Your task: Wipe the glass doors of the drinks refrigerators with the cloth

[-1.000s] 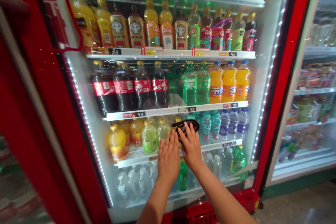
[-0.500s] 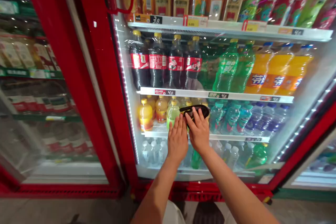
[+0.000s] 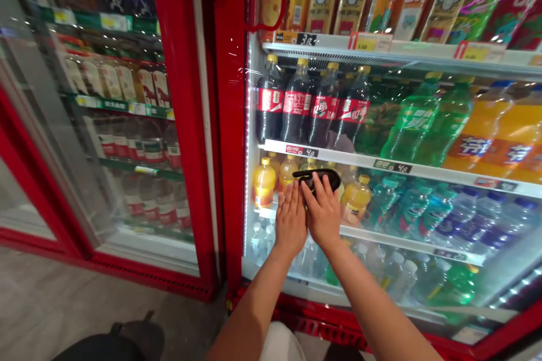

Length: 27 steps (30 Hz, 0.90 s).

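Note:
My left hand (image 3: pixel 291 222) is stretched out in front of the lit fridge, its fingers straight and side by side. Close against it, my right hand (image 3: pixel 323 214) has its fingers over a rounded black object (image 3: pixel 331 179). That object's flat strap-like end reaches left above my left fingertips; its exact kind is unclear. Beyond the hands is a row with a yellow-orange juice bottle (image 3: pixel 265 183) at left and another orange bottle (image 3: pixel 356 199) at right.
Dark cola bottles (image 3: pixel 300 107) and green bottles (image 3: pixel 411 115) stand on the shelf (image 3: pixel 330 153) above. The red fridge frame (image 3: pixel 232 124) runs down at left, with a second glass-fronted fridge beyond it. A dark rounded thing (image 3: pixel 99 347) lies at the bottom left.
The view has turned left, so the fridge and its bottles sit further right and look larger. Both hands and the black object keep nearly the same place in view.

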### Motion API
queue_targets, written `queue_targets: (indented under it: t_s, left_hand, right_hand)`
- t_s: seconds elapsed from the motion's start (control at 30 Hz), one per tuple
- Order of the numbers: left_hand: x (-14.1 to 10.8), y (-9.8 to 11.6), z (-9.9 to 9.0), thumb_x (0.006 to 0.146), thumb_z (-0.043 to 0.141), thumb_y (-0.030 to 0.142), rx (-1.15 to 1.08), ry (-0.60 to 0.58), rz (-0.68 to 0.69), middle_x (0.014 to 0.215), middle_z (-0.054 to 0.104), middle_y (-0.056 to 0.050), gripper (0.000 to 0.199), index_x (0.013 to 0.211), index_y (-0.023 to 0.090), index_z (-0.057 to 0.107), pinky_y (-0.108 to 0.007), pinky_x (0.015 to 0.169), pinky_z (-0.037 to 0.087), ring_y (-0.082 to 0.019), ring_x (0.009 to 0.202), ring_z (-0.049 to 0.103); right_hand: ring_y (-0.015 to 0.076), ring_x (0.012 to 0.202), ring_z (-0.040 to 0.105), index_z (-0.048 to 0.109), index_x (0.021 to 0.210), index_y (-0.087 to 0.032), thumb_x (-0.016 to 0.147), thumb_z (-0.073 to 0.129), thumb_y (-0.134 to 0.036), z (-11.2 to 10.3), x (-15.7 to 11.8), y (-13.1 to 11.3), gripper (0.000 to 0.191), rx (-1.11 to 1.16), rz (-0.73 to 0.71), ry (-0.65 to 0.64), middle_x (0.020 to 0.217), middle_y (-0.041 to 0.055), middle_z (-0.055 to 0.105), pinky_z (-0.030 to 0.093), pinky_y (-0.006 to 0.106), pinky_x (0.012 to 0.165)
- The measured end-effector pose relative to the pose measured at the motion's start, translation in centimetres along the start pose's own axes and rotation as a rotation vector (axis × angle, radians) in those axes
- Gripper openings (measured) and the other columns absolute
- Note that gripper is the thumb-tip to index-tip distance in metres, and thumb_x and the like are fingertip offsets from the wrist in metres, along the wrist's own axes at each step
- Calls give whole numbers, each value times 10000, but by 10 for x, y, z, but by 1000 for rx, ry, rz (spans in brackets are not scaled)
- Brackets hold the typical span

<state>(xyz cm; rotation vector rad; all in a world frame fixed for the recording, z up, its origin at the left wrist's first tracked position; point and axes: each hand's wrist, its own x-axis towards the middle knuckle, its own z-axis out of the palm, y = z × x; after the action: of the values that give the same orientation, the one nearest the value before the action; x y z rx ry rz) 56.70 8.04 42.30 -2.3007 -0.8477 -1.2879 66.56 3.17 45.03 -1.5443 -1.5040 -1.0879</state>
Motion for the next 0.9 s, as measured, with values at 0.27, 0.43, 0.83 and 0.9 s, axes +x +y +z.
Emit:
queue_targets:
  t_s: [0.27, 0.43, 0.83, 0.9]
  left_hand:
    - [-31, -1, 6, 938, 365, 78, -4, -111, 13, 1611, 326, -188, 671, 1574, 48, 156, -510, 1222, 320, -266, 1535, 182]
    - [6, -28, -13, 966, 335, 95, -17, -73, 14, 1640, 282, -144, 619, 1571, 73, 206, -510, 1264, 215, -243, 1551, 97]
    - [-37, -48, -12, 935, 347, 76, 12, -134, -42, 1628, 312, -149, 655, 1572, 63, 194, -469, 1253, 266, -235, 1544, 146]
    - [-17, -60, -21, 952, 336, 84, 14, -87, -71, 1645, 275, -129, 649, 1581, 80, 175, -473, 1266, 229, -233, 1550, 99]
  right_hand:
    - [246, 1510, 294, 512, 1455, -306, 981, 467, -105, -11, -24, 13, 517, -16, -158, -104, 1571, 76, 441, 317, 484, 1166]
    - [261, 1534, 223, 474, 1483, -314, 993, 448, -117, 2, 16, -7, 529, 4, -65, -23, 1607, 75, 381, 290, 534, 1174]
    - [254, 1522, 262, 377, 1538, -343, 967, 443, -79, 12, -4, -29, 632, 28, -190, -143, 1620, 49, 356, 285, 530, 1188]
    - [264, 1531, 233, 374, 1540, -339, 982, 430, -94, 18, 21, -40, 612, 41, -145, -103, 1632, 50, 331, 282, 550, 1185]
